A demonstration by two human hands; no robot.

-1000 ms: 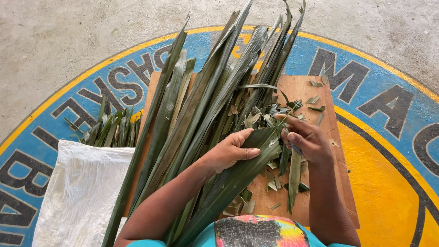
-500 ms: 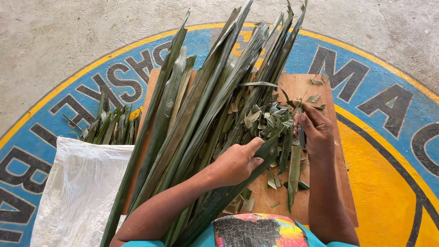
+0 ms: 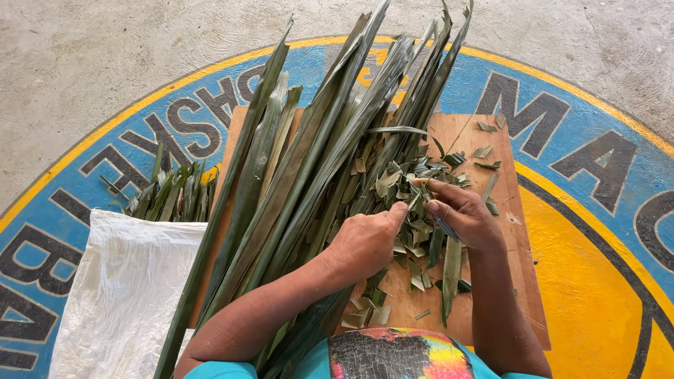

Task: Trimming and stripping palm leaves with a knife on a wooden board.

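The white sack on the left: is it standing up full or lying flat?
Lying flat. The white sack is spread on the painted floor, wrinkled, with no bulge.

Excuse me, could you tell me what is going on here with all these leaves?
A person works over a wooden board laid on a painted floor. The left hand presses on a bundle of long green leaves that fans away across the board. The right hand pinches a leaf strip beside a pile of small cut leaf pieces. A white sack lies to the left, with more leaves behind it.
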